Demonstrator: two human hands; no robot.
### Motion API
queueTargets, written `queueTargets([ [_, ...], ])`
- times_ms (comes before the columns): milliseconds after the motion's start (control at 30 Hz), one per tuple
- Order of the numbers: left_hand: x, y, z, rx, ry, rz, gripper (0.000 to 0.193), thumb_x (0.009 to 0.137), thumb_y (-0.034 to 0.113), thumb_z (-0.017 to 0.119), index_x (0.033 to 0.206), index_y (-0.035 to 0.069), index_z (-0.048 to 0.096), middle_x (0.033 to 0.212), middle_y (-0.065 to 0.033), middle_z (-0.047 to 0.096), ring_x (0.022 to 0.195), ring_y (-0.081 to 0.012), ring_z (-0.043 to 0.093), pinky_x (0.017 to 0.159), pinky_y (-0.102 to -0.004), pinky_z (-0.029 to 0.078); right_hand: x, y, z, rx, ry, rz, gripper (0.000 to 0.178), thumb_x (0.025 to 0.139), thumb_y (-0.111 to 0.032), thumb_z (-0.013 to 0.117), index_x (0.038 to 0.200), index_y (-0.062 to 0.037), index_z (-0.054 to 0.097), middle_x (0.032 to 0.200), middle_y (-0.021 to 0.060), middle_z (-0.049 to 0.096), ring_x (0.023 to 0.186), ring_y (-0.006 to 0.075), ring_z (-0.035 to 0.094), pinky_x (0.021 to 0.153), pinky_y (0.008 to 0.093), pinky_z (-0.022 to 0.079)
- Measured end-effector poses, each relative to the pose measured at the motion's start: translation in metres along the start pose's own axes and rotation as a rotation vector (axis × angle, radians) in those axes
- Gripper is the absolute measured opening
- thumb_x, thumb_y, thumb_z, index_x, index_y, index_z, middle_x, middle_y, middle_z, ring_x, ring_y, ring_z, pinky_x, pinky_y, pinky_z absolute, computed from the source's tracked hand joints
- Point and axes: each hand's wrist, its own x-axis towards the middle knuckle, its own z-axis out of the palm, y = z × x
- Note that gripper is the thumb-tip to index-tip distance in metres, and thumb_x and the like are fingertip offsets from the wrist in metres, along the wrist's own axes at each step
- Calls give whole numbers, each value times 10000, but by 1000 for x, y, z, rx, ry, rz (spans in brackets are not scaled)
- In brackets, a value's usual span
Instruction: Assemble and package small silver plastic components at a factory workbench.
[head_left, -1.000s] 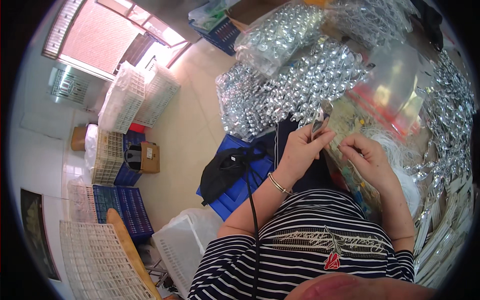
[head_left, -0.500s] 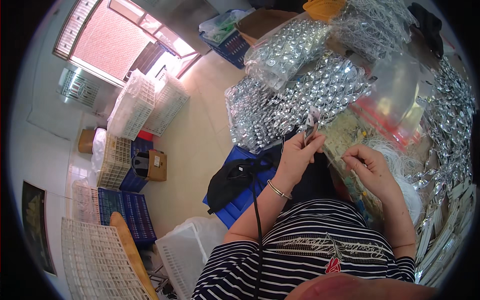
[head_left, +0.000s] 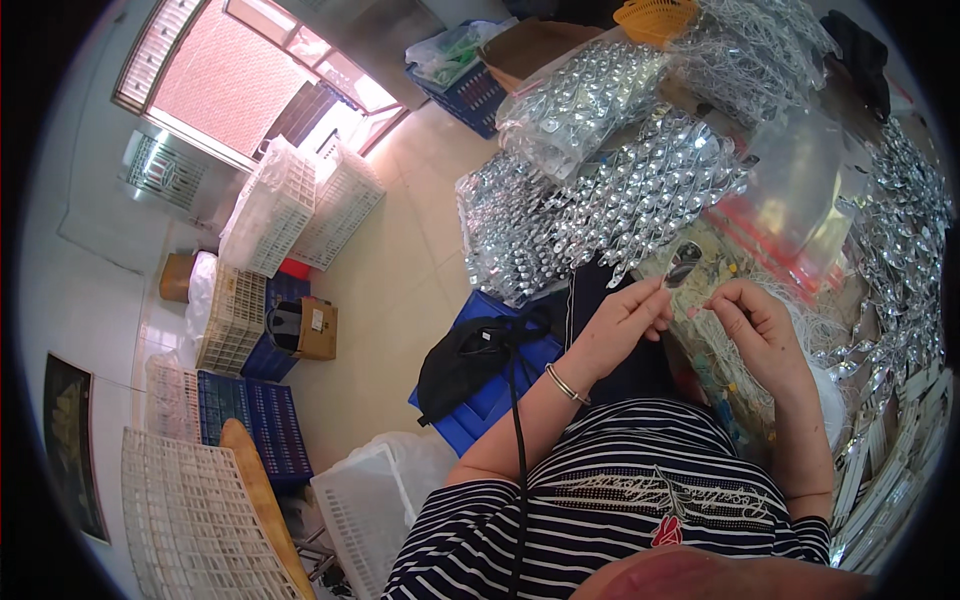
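Between the fingertips of my left hand (head_left: pixel 632 318) is a shiny silver oval piece (head_left: pixel 683 265), its curved face catching dark and bright reflections. To its right, my right hand (head_left: pixel 755 335) has thumb and forefinger pinched together; what they hold, if anything, is too small to make out. Both hands are over a work surface (head_left: pixel 722 378) strewn with yellowish scraps. Just beyond my left hand lies a spread of shiny silver pieces (head_left: pixel 665 180) joined in rows. White stringy strands (head_left: pixel 800 345) lie in a heap beside my right forearm.
Bagged silver pieces (head_left: pixel 585 95) lie farther back, near a yellow basket (head_left: pixel 655 20). Clear plastic bags (head_left: pixel 800 200) and hanging silver strands (head_left: pixel 905 230) are at the right. Left of my lap is a blue crate (head_left: pixel 470 400) with a black cloth item (head_left: pixel 462 365). White crates (head_left: pixel 265 210) stand farther left.
My left hand has moved right, toward my right hand, and the silver piece now shows its oval face. My right hand has moved slightly right, still pinched.
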Motion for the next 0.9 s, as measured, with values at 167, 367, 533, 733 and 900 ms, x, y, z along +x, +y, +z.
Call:
queueTargets([
  [167,0,2,9,19,-40,46,284,935,199,512,1142,11,561,877,-9,599,728,-56,541,637,-182,455,-1,5,-1,-25,12,-56,87,909,-85,525,892,-6,557,780,-21,523,704,39,454,633,190,368],
  [367,-3,2,10,41,-91,38,383,916,187,545,1256,19,490,904,6,591,689,-32,526,568,-160,430,-3,2,1,-29,-5,-29,76,903,-72,525,885,-6,557,784,-25,527,713,33,456,637,189,368],
  [533,-6,6,11,84,-64,69,477,917,184,542,1356,62,401,881,24,568,657,-26,509,542,-155,416,-4,2,3,0,14,-35,72,903,-64,518,880,-9,558,751,-42,503,682,19,425,617,181,348],
  [733,-7,2,9,110,-106,79,461,910,232,552,1334,88,447,886,8,534,652,-39,500,533,-177,415,-4,3,3,-4,17,-20,84,886,-75,535,880,-3,577,752,-5,550,690,46,475,631,206,386],
  [900,-7,1,10,124,-112,55,448,913,238,551,1322,79,460,879,13,528,668,-42,507,545,-178,430,-4,3,4,-14,10,-36,83,898,-81,529,881,-9,566,740,-28,513,672,32,435,610,192,358],
])
